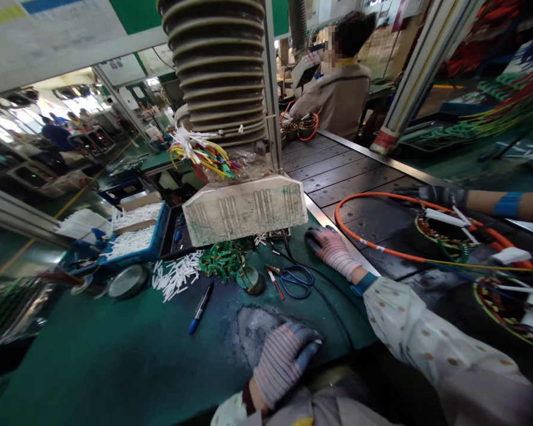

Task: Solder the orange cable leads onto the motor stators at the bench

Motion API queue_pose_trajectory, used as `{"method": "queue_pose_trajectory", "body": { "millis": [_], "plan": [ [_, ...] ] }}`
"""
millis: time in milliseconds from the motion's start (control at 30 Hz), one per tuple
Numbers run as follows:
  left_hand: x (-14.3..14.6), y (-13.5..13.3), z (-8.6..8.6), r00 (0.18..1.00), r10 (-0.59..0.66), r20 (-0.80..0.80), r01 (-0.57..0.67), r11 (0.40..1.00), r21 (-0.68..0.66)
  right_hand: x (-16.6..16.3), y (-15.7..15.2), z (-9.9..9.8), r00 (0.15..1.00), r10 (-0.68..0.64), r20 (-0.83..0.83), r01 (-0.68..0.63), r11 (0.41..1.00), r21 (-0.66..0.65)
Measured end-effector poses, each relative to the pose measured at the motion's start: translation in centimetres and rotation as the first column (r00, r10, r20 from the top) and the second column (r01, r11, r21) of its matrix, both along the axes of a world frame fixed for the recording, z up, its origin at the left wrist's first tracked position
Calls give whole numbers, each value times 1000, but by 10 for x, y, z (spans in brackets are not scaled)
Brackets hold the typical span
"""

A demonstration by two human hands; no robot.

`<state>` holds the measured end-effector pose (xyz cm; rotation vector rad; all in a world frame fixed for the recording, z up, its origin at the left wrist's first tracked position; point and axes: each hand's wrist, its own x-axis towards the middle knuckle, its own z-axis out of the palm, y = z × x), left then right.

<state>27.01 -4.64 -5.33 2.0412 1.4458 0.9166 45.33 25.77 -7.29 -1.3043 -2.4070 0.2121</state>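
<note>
My left hand [285,358], in a striped glove, rests palm down at the near edge of the green bench mat [115,355], its fingers curled over the worn grey patch. My right hand [333,248], also gloved, reaches forward and lies flat on the mat by the conveyor edge, holding nothing. Blue-handled scissors [295,281] lie just left of my right hand. A blue pen [199,307] lies further left.
A white block [246,207] under a ribbed black hose [220,65] stands ahead, with coloured wires [204,155]. White sleeves fill a blue tray [135,234]. Motor stators with an orange cable [448,228] sit on the conveyor. Another person's gloved hand [439,194] reaches in from the right; a worker [337,89] sits behind.
</note>
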Motion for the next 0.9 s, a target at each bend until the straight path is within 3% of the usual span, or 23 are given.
{"method": "queue_pose_trajectory", "body": {
  "millis": [533,900],
  "plan": [
    [2,-1,1,1000,13,5,-13,1000,21,1,4,-11,1000,-1,4,1,1000,-4],
    [2,0,2,1000,9,15,-9,1000,23,2,2,-4,1000,15,11,-15,1000,-12]
  ]
}}
